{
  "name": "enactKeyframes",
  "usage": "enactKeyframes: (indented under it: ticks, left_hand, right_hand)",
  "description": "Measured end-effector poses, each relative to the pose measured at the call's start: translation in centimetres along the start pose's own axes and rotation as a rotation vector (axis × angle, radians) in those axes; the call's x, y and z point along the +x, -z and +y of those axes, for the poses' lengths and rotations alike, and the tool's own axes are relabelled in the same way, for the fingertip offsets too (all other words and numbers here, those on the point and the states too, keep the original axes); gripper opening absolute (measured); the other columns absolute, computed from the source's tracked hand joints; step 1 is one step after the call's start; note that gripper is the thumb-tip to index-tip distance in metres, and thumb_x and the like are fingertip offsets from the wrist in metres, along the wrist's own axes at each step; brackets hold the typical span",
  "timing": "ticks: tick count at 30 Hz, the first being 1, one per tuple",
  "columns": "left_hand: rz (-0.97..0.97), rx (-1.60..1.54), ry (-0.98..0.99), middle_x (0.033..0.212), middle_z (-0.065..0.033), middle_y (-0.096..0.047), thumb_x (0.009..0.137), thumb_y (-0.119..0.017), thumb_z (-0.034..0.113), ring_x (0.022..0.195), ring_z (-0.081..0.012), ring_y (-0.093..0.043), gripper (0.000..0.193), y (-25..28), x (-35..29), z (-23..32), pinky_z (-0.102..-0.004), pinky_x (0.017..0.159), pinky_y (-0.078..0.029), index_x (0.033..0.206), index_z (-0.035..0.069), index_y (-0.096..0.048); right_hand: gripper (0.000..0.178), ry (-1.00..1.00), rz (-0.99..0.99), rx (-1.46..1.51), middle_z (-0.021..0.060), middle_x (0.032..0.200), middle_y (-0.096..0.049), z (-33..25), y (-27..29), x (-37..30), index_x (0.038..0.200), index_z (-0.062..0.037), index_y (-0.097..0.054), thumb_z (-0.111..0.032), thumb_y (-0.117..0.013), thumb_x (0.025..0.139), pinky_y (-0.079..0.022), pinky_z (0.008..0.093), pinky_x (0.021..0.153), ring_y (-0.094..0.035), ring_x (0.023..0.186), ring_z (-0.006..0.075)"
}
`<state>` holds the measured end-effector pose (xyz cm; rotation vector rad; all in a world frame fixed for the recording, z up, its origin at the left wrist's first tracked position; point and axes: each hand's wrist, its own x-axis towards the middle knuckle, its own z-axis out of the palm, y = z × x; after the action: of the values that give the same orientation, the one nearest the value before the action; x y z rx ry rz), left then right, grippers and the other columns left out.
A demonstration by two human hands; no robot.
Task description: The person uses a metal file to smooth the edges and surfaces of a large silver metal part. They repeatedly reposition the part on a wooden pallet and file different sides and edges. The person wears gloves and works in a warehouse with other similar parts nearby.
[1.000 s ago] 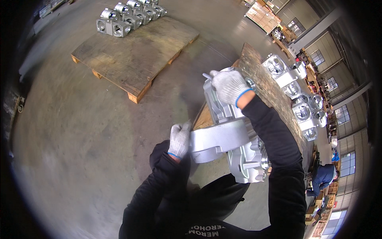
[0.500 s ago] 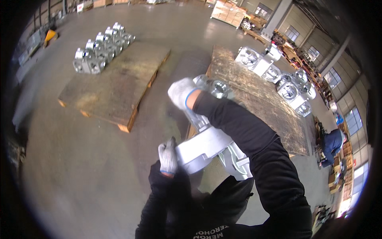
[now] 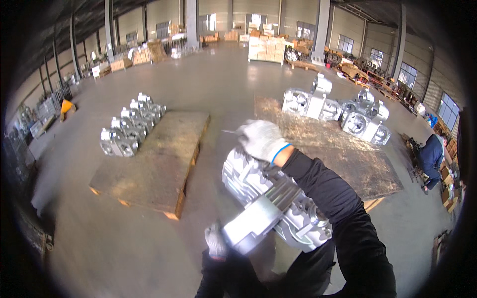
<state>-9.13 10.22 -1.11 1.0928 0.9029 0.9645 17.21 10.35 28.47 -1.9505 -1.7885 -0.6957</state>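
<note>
A large silver metal casting [image 3: 253,218] with ribs, round openings and a smooth block-like arm lies at a slant in front of my body. My left hand [image 3: 216,242], in a pale knit glove, is closed against the lower left end of that arm. Over the upper part of the casting is my right hand [image 3: 263,140], in a white glove with a blue cuff edge, blurred by motion. Its fingers are curled, and a thin grey strip [image 3: 229,131] pokes out to the left, its kind unclear. What supports the casting is hidden.
A low wooden pallet [image 3: 164,174] at left has a row of similar castings [image 3: 131,124] along its far left side. Another wooden pallet [image 3: 343,164] at right bears more castings [image 3: 365,119]. A person in dark blue [image 3: 431,159] bends at far right. Stacked boxes [image 3: 266,48] stand behind.
The view has tilted up, showing more of the hall. My right hand has moved nearer to me over the casting, exposing its ribbed far part. My left hand stays at the arm's end.
</note>
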Motion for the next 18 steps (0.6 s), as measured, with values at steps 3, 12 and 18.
enactKeyframes:
  ticks: [3,12,18]
  left_hand:
    - [-0.014,0.036,-0.012,0.07,-0.0059,-0.056,0.097,-0.062,0.021,0.062,-0.0167,-0.051,0.023,-0.4,-0.1,1.0,-0.0362,0.058,-0.042,0.082,0.004,-0.062]
    - [-0.022,-0.051,-0.039,0.072,-0.0024,-0.057,0.099,-0.058,0.017,0.063,-0.0155,-0.054,0.028,0.0,0.6,0.1,-0.0362,0.059,-0.046,0.076,0.003,-0.061]
    - [-0.061,0.006,-0.085,0.079,-0.0046,-0.061,0.1,-0.056,0.017,0.069,-0.0178,-0.06,0.026,1.5,1.7,-1.9,-0.0383,0.064,-0.051,0.082,0.0,-0.064]
  right_hand:
    - [0.028,-0.357,-0.248,-0.045,0.0264,0.095,-0.073,3.7,3.4,2.2,0.089,-0.0025,-0.079,-0.026,-0.066,0.082,-0.058,0.0515,0.087,-0.072,0.095,0.0437]
    - [0.03,-0.492,-0.458,-0.022,0.0281,0.1,-0.074,6.2,0.0,1.5,0.095,-0.003,-0.081,-0.022,-0.064,0.078,-0.058,0.0482,0.091,-0.073,0.102,0.0415]
    - [0.031,-0.411,-0.486,-0.071,0.0258,0.098,-0.074,7.5,1.2,1.3,0.092,-0.0024,-0.08,-0.023,-0.066,0.074,-0.059,0.0476,0.089,-0.073,0.099,0.0426]
